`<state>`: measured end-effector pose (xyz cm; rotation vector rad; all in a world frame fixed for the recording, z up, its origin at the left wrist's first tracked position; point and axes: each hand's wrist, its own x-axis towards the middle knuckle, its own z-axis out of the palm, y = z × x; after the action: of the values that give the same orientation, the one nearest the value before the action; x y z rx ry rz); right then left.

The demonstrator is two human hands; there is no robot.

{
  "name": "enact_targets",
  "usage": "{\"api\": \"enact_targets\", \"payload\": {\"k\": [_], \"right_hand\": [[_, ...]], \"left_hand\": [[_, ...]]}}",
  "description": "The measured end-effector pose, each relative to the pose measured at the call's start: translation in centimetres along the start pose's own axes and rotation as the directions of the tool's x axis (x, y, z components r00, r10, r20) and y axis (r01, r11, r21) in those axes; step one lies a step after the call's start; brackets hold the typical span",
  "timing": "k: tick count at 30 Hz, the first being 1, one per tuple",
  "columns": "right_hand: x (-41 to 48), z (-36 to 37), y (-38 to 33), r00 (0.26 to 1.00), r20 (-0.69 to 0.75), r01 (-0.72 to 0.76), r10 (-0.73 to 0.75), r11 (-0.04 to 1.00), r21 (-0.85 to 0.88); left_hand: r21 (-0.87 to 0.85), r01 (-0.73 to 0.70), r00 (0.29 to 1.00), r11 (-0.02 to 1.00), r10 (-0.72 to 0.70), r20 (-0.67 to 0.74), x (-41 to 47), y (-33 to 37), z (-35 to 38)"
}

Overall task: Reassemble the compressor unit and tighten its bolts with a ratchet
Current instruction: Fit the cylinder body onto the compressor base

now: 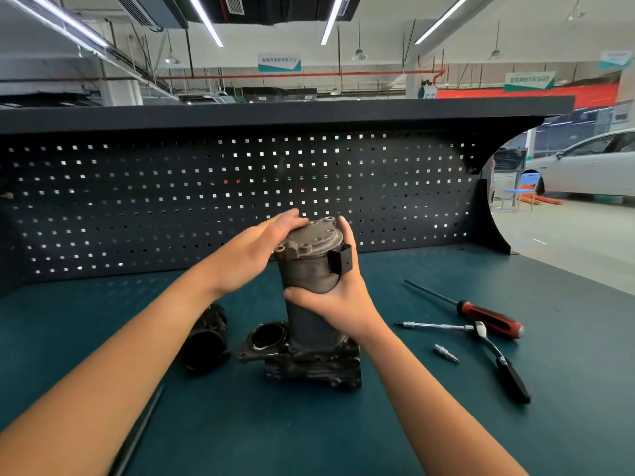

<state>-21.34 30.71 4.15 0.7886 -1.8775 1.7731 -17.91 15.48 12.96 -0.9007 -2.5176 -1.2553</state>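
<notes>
You're standing the compressor unit [311, 280] upright in the middle of the bench [446, 424], and both hands are on it. Your right hand [338, 300] is wrapping the grey cylinder body, thumb lying across the front and fingers going round the back, so it's clamped on the barrel just below the black clip [340, 259]. Your left hand [261, 249] is lying flat with straight fingers, pressing on the edge of the end cap [314, 237] at the top, with nothing curled round it. This is looking like cast metal all the way down to the blocky base housing [309, 362], so I'm judging it heavy, rigid and tall for its footing: likelier to tip than to bend. The barrel is looking smooth and grimy, probably a little slick, so the mid-body grip is doing the steadying while the flat palm is seating the cap. The cap's lugged rim and the base are looking like the surer places to hold if you're lifting. I can't tell whether bolts are sitting in the cap's holes. The ratchet [500, 360] is lying well to your right on the bench, its head just beside the red-handled screwdriver [489, 317], with a loose bit [446, 353] near it.
</notes>
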Motion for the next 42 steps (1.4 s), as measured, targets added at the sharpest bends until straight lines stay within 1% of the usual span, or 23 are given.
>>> {"api": "enact_targets", "payload": {"k": [2, 5, 9, 12, 15, 17, 19, 20, 22, 24, 25, 27, 31, 33, 35, 39, 42], "right_hand": [[0.1, -0.3, 0.1, 1.000, 0.027, -0.013, 0.012, 1.000, 0.024], [0.4, -0.7, 0.3, 0.996, 0.075, -0.047, 0.041, 0.996, 0.079], [1.2, -1.9, 0.1, 0.970, 0.200, -0.164, 0.137, 0.978, 0.127], [1.6, -2.7, 0.2, 0.946, 0.268, -0.225, 0.181, 0.964, 0.143], [1.5, -3.0, 0.4, 0.935, 0.281, -0.266, 0.217, 0.952, 0.148], [1.2, -2.8, 0.4, 0.930, 0.269, -0.300, 0.252, 0.941, 0.158], [0.8, -2.6, 0.1, 0.940, 0.209, -0.307, 0.269, 0.936, 0.173], [0.5, -2.4, 0.1, 0.954, 0.147, -0.284, 0.260, 0.942, 0.179], [-0.4, -1.8, 0.4, 0.974, -0.030, -0.218, 0.225, 0.963, 0.158], [-1.5, -0.6, 0.7, 0.967, -0.186, -0.155, 0.172, 0.983, 0.102], [-1.9, 0.0, 0.8, 0.964, -0.226, -0.126, 0.138, 0.990, 0.066], [-2.2, 1.1, 0.5, 0.962, -0.255, -0.102, 0.097, 0.995, -0.010], [-1.9, 1.6, 0.4, 0.973, -0.219, -0.079, 0.067, 0.996, -0.047], [-1.7, 1.3, 0.4, 0.974, -0.213, -0.099, 0.078, 0.991, -0.088], [-1.5, 0.7, 0.6, 0.979, -0.174, -0.119, 0.105, 0.990, -0.070], [-1.1, -0.8, 0.6, 0.988, -0.002, -0.156, 0.156, 0.988, 0.013], [-1.0, -1.3, 0.7, 0.983, 0.051, -0.177, 0.176, 0.984, 0.032]], "left_hand": [[0.012, -0.028, 1.000, 1.000, 0.028, -0.001, -0.2, -0.4, -0.3], [0.134, -0.086, 0.994, 0.987, 0.076, 0.075, -0.1, -0.5, -0.8], [0.283, -0.087, 0.984, 0.955, 0.038, 0.175, 0.7, -0.2, -2.3], [0.339, -0.091, 0.986, 0.936, 0.036, 0.164, 1.2, -0.3, -2.5], [0.362, -0.126, 0.988, 0.924, 0.084, 0.129, 1.3, -0.4, -2.0], [0.366, -0.146, 0.985, 0.919, 0.098, 0.145, 1.2, -0.4, -1.7], [0.365, -0.152, 0.979, 0.918, 0.088, 0.186, 1.2, -0.1, -1.5], [0.376, -0.156, 0.976, 0.913, 0.083, 0.202, 1.2, 0.1, -1.3], [0.399, -0.176, 0.974, 0.900, 0.101, 0.202, 1.4, 0.6, -0.7], [0.403, -0.203, 0.976, 0.892, 0.153, 0.152, 1.8, 1.0, 0.2], [0.401, -0.215, 0.976, 0.890, 0.185, 0.114, 1.9, 1.2, 0.5], [0.383, -0.225, 0.974, 0.896, 0.222, 0.051, 2.1, 1.4, 0.9], [0.329, -0.219, 0.974, 0.919, 0.228, 0.010, 2.1, 1.0, 1.1], [0.283, -0.217, 0.973, 0.934, 0.231, -0.017, 2.1, 0.9, 1.0], [0.242, -0.202, 0.977, 0.949, 0.213, -0.020, 2.2, 0.9, 1.0], [0.257, -0.178, 0.984, 0.950, 0.169, 0.057, 2.5, 0.8, 0.8], [0.190, -0.167, 0.983, 0.967, 0.149, 0.103, 2.3, 0.6, 0.7]]}}
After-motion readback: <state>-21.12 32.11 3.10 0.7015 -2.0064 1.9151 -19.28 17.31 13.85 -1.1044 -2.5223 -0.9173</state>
